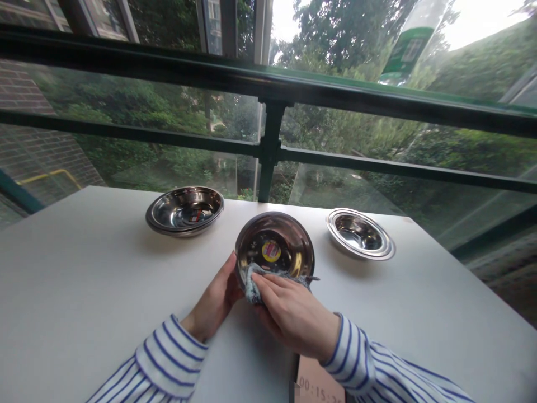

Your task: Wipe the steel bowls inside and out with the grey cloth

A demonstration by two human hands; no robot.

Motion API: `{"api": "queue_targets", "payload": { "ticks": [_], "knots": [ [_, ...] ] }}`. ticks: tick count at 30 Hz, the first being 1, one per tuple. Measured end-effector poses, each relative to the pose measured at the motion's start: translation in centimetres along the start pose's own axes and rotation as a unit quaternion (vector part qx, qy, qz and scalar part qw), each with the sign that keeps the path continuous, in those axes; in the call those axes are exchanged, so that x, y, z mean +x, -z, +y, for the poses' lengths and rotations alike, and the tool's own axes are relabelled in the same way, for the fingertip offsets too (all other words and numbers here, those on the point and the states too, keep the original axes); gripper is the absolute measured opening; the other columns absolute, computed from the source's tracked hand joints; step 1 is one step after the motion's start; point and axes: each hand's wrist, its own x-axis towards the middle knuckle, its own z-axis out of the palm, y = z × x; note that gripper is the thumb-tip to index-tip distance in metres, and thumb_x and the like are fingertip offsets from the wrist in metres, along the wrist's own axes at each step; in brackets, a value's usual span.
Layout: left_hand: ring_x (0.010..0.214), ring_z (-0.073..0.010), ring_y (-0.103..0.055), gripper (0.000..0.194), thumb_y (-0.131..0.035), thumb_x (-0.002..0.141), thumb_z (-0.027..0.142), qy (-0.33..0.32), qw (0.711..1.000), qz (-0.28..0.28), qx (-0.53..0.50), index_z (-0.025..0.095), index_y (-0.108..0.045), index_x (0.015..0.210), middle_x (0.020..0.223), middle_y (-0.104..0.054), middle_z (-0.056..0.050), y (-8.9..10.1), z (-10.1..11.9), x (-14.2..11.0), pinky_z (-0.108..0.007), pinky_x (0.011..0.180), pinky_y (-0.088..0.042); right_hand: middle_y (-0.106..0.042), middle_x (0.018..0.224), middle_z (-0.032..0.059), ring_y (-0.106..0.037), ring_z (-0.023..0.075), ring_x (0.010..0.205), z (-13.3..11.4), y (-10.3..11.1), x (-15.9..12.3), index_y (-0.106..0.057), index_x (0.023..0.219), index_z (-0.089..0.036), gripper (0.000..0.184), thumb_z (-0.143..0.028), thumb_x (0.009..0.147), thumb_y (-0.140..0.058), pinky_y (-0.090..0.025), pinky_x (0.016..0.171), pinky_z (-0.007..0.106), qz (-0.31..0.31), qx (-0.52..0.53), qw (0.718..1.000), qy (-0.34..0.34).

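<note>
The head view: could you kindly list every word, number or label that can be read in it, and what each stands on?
"00:15:" on the pinkish screen at the bottom edge; the digits after it are unclear.
Yellow sticker inside the middle bowl: print too small to read.
Small label inside the bowl at the picture's left: too small to read.
Green label on the bottle: too blurred to read.
</note>
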Motion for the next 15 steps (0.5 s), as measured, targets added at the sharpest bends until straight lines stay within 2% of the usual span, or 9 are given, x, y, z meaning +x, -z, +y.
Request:
{"api": "queue_targets", "payload": {
  "ticks": [3,8,10,15],
  "knots": [
    [0.113,-0.0240,-0.054,0.047,-0.045,0.088,0.039,-0.009,1.000,-0.015,-0.003,0.021,-0.049,0.131,0.117,-0.065,-0.006,-0.1,-0.2,-0.1,-0.036,0.093,-0.043,-0.054,0.126,0.0174,-0.050,0.0256,0.116,-0.1,-0.1,0.0,-0.040,0.131,-0.001,0.047,-0.023,0.090,-0.036,-0.044,0.097,0.038,0.011,0.010,1.000,-0.001],
    [0.115,-0.0222,-0.053,0.057,-0.046,0.088,0.035,-0.042,0.999,0.028,0.007,0.036,-0.025,0.141,0.131,-0.056,-0.001,-0.9,-0.3,-0.5,-0.041,0.096,-0.041,-0.053,0.127,0.0187,-0.050,0.0240,0.118,0.0,0.0,0.0,-0.038,0.132,0.001,0.048,-0.023,0.090,-0.038,-0.042,0.100,0.036,0.030,0.053,0.998,-0.015],
    [0.118,-0.0230,-0.050,0.056,-0.047,0.088,0.038,-0.057,0.998,0.034,0.020,0.034,-0.028,0.141,0.135,-0.052,-0.002,-1.0,-0.4,-0.5,-0.042,0.100,-0.037,-0.054,0.127,0.0180,-0.049,0.0229,0.118,0.0,0.2,0.0,-0.037,0.133,-0.001,0.049,-0.026,0.091,-0.040,-0.040,0.102,0.036,0.034,0.076,0.996,-0.028],
    [0.126,-0.0218,-0.043,0.047,-0.045,0.088,0.041,-0.079,0.995,-0.010,0.061,0.028,-0.045,0.133,0.134,-0.053,-0.005,-0.3,-0.7,-0.1,-0.038,0.107,-0.029,-0.050,0.132,0.0145,-0.042,0.0202,0.125,-0.3,0.2,0.1,-0.035,0.136,-0.008,0.047,-0.031,0.094,-0.035,-0.034,0.107,0.036,0.032,0.115,0.992,-0.031]
  ]
}}
